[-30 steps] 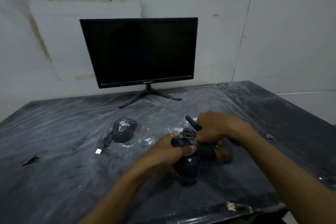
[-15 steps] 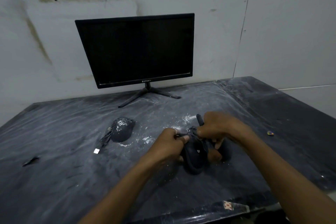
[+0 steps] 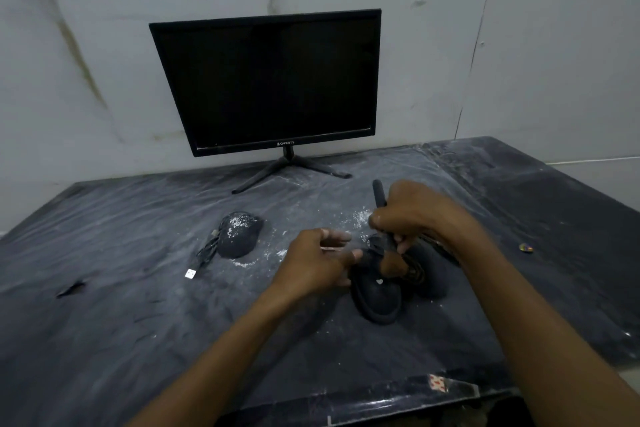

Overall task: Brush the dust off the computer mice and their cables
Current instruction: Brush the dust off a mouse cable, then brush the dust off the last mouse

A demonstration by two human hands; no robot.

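A black mouse (image 3: 377, 295) lies on the dark table (image 3: 138, 322) in front of me, its bundled cable (image 3: 414, 269) beside it under my right hand. My right hand (image 3: 412, 215) grips a black brush by its handle (image 3: 378, 192), the bristle end down over the mouse and hidden by my fingers. My left hand (image 3: 317, 262) holds the mouse's front edge with thumb and fingers. A second mouse (image 3: 239, 234), speckled with white dust, sits to the left with its cable (image 3: 207, 248) and white USB plug (image 3: 190, 273).
A black monitor (image 3: 270, 80) on a tripod stand is at the back against a white wall. White dust streaks the tabletop. A small coloured object (image 3: 525, 247) lies at right, a dark scrap (image 3: 71, 289) at left. The table's front edge (image 3: 381, 406) is close.
My left hand has loosened and shifted left off the top of the mouse. My right hand has tipped the brush handle more upright over the mouse.
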